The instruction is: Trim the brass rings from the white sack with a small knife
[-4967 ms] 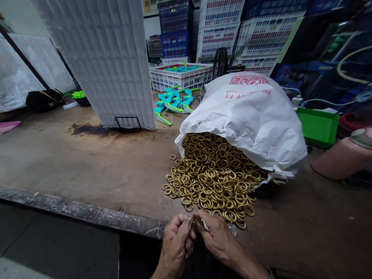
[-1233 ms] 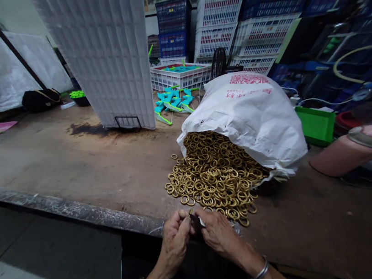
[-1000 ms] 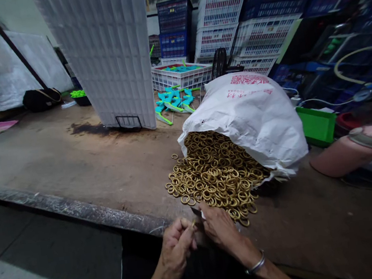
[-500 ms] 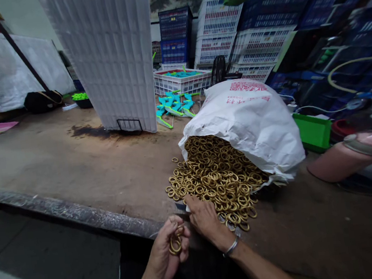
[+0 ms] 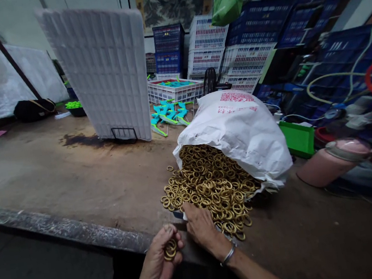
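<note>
My left hand [image 5: 164, 255] is closed around several gold-coloured rings [image 5: 170, 250], held just off the table's front edge. Beside it, my right hand [image 5: 202, 227], a silver bracelet at the wrist, reaches to the near left edge of a heap of the same rings [image 5: 214, 193]. Its fingers are curled down, and their tips are largely hidden behind the hand. A dark, flat piece [image 5: 178, 215] with a whitish bit shows by those fingers; I cannot tell what it is. The heap spills from the mouth of a white woven sack [image 5: 237, 137] lying on its side.
A tall white ribbed panel [image 5: 108, 76] stands in a black wire holder. Behind are turquoise-and-green plastic parts [image 5: 168, 112] and stacked crates [image 5: 205, 40]. To the right lie a green tray [image 5: 298, 137] and a pink bottle [image 5: 334, 162]. The table edge [image 5: 63, 228] runs along the front.
The camera view has shifted, so the scene sits slightly lower and further left. My left hand still holds rings, its fingers curled a little differently. My right hand stays at the heap's edge.
</note>
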Demonstrator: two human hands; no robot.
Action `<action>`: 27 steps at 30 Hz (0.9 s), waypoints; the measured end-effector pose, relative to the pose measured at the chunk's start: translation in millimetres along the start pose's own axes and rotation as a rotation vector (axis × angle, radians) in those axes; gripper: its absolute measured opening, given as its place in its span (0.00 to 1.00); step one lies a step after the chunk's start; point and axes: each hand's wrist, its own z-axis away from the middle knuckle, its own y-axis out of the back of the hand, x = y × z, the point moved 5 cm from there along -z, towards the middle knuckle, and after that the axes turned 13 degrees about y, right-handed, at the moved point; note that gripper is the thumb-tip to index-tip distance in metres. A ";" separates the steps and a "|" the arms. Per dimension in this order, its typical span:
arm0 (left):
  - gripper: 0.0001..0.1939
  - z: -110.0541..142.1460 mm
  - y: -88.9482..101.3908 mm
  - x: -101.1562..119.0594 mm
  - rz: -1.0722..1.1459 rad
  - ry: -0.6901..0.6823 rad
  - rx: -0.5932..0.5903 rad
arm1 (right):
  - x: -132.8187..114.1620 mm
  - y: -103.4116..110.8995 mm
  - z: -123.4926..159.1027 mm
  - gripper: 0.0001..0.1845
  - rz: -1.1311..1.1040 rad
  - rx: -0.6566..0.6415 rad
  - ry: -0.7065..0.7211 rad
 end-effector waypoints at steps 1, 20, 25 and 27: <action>0.12 -0.6 -0.3 1.6 -0.026 -0.016 0.024 | 2.3 0.9 0.1 0.16 -0.035 0.017 -0.002; 0.12 -5.4 -14.9 15.4 -0.633 -0.341 0.220 | 10.4 -3.2 19.9 0.13 -1.282 0.096 -0.127; 0.16 -8.8 -10.3 4.7 -0.529 -0.189 0.174 | 6.5 -14.8 23.1 0.16 -1.346 0.053 -0.190; 0.16 -10.3 -9.3 2.2 -0.510 -0.175 0.162 | 5.3 -19.4 24.8 0.17 -1.371 0.019 -0.211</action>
